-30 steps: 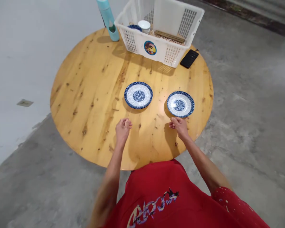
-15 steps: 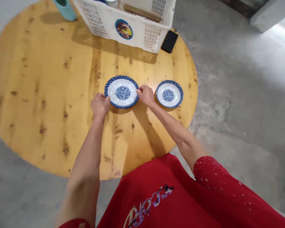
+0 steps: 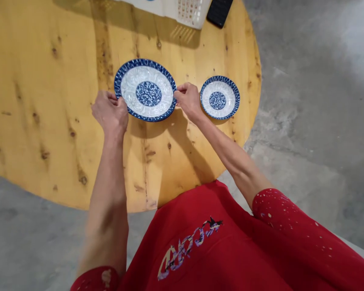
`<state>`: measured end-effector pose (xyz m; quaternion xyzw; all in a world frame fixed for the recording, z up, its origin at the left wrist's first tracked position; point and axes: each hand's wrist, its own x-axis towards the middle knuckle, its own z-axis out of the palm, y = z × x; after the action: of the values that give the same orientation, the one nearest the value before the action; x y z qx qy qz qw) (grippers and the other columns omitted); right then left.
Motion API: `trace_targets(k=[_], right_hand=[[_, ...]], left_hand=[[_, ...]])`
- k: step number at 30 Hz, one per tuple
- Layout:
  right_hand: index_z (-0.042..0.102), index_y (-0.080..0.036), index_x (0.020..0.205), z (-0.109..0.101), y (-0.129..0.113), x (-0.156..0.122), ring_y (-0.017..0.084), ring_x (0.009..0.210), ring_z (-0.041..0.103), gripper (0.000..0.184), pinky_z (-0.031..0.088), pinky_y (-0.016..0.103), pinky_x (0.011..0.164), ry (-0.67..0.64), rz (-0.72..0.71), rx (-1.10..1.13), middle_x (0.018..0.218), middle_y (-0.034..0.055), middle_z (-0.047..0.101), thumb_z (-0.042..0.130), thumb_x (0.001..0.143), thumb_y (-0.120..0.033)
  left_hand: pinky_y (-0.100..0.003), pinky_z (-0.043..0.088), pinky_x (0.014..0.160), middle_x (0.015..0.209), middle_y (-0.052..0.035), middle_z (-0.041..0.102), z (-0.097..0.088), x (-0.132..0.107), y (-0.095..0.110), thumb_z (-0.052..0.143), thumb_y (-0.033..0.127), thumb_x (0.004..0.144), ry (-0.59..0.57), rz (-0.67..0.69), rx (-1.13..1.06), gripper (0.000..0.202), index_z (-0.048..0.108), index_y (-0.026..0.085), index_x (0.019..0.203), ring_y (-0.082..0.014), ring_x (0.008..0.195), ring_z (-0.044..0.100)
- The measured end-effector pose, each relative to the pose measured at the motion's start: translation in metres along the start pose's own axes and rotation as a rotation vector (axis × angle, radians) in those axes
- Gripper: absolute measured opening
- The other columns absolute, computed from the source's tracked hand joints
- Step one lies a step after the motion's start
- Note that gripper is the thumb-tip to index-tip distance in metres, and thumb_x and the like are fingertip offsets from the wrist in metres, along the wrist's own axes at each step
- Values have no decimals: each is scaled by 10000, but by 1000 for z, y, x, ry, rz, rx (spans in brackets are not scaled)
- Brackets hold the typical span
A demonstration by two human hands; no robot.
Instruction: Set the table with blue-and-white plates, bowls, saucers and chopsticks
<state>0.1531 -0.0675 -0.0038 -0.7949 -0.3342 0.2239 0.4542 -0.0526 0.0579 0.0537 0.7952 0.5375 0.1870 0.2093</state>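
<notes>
**Both hands hold a blue-and-white plate by its rim**

The large plate [image 3: 145, 89] sits between the person's two hands over the round wooden tabletop [image 3: 48, 101]. It has a dark blue patterned border, a white embossed ring and a blue floral medallion at its centre, and that pattern is all its well shows. A shadow lies on the wood along its near edge, so it looks to be held just clear of the surface, though that cannot be told for certain.

The left hand [image 3: 111, 113] is at the plate's left rim, with its fingers curled closed against the edge and the back of the hand facing the camera. The right hand [image 3: 188, 99] is at the plate's right rim, with thumb and fingers pinched together on the edge.

Just right of the large plate, past the right hand, a small plate [image 3: 220, 97] with the same pattern lies flat on the wood near the tabletop's edge. Its well also shows only the pattern.

Beyond the large plate, at the top of the view, a corner of a white slatted basket [image 3: 185, 10] stands on the tabletop. Its inside is cut off by the frame. A black phone [image 3: 220, 11] lies just beside that corner.

Nearer than the plate, both forearms run back to a red shirt [image 3: 218, 250] with printed lettering. A grey concrete floor [image 3: 315, 101] surrounds the tabletop.
</notes>
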Motion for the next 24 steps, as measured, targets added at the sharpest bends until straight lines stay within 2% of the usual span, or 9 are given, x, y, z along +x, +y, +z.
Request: trace_targets(k=[2,4,8,12,15,19,24], right_hand=[[604,-92,980,-10,-5,-19,135,855,669,363,536,384,874,14,3,175,805,-18,555,384,982,-381],[613,-112,988,-22,-13,-48,114,804,653,344,554,323,816,10,11,256,788,-32,557,419,956,-395],[667,-159,918,-39,-28,-129,124,718,614,195,537,239,691,5,125,246,735,-28,562,545,874,-305],[678,-174,815,-29,-21,-205,130,641,546,138,473,230,619,29,231,163,679,-20,544,557,817,-240],[670,-179,773,-10,-7,-244,132,622,505,127,431,235,613,35,276,89,658,-21,527,560,798,-238],[668,-190,762,10,4,-275,135,625,491,128,386,236,612,28,289,41,659,-24,523,557,788,-248],[664,-188,759,25,5,-289,139,626,490,150,383,238,617,21,299,-5,664,-22,528,537,805,-256]], left_hand=[[-315,487,795,793,-33,649,-14,-13,1,545,206,850,46,92,-79,261,637,2,984,-134,750,643],[-257,475,733,759,2,611,-27,-34,0,540,226,862,61,152,-160,247,632,31,982,-90,674,605],[-233,493,690,768,24,613,-38,-95,-15,538,312,884,-30,111,-230,187,610,150,945,-98,657,596],[-253,504,664,734,25,607,-33,-159,-50,546,379,868,-168,-27,-256,180,575,204,897,-135,660,609],[-284,498,666,699,16,598,-27,-192,-79,553,405,851,-245,-88,-244,185,553,220,843,-162,646,605],[-311,492,691,702,0,611,-27,-212,-104,553,428,839,-281,-113,-204,194,538,235,821,-190,658,612],[-327,483,699,743,-24,639,-25,-211,-119,528,415,827,-280,-77,-158,183,545,233,830,-209,672,626]])
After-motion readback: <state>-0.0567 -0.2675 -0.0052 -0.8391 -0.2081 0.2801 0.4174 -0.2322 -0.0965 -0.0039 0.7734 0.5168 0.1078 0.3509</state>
